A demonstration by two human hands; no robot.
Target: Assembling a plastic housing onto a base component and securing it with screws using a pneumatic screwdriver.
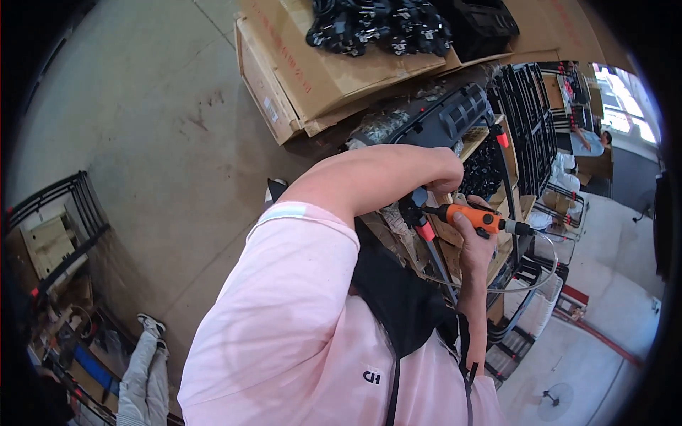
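Observation:
My right hand [472, 238] grips an orange powered hand tool [477, 217] whose dark tip points right; a clear hose [529, 282] loops down from it. My left arm in a pink sleeve bends across my chest. My left hand [442, 172] is curled against the lower edge of a large black moulded plastic part [455, 113] that lies on a wooden workbench [474, 142]. Just under the left hand stands a black bar with a red grip [425, 228]. The fingers of the left hand are hidden behind the wrist.
Flattened cardboard boxes [298, 78] carry a heap of black parts [380, 27] at the top. Racks of black frames [529, 121] stand at the right, with another person [590, 142] beyond them. A metal trolley [57, 234] and someone's grey-trousered legs [142, 369] are at the lower left.

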